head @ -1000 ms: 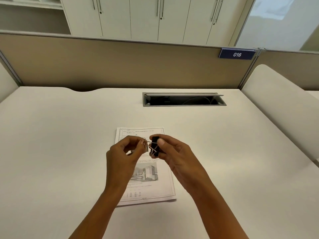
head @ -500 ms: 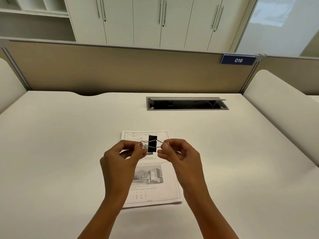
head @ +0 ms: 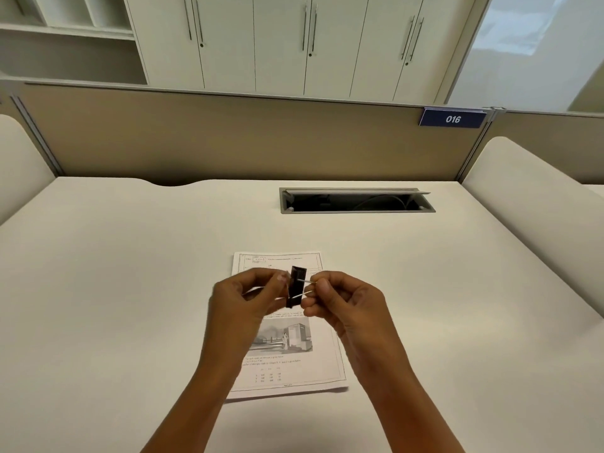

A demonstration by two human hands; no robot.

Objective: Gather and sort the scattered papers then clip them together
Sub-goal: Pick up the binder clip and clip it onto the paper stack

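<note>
Left hand: the left hand [head: 242,308] is pinching one wire handle of the clip between thumb and fingertips, and its other fingers are curling in.
Right hand: the right hand [head: 343,308] is pinching the opposite wire handle in the same way, so both hands are holding the clip between them.
Clip, place: the binder clip [head: 296,286] is hanging in the air between the two hands, above the upper part of the papers and not touching them.
Clip, handling: it is looking small, light and stiff, probably with a strong spring. The thin wires may be slipping easily, so gripping them near their ends and pressing them together should be opening the mouth.
Clip, look: a black folded metal body is standing almost upright, with silver wires going out to both sides.
Papers, place: the papers [head: 294,361] are lying flat in one pile on the desk, under the hands.
Papers, handling: the sheets are likely thin, soft and sliding on each other, so holding the pile at the edge being clipped seems best.
Papers, look: the white top sheet is showing printed text, a grey picture and a small table of numbers.
Desk: the white desk [head: 130,289] is carrying the pile.
Cable opening: the cable opening [head: 356,201] is standing open behind the papers.
Partition: the beige partition [head: 228,138] is carrying a number plate [head: 452,119] reading 016.
Cupboards: the white cupboards [head: 277,44] are standing behind it.
</note>
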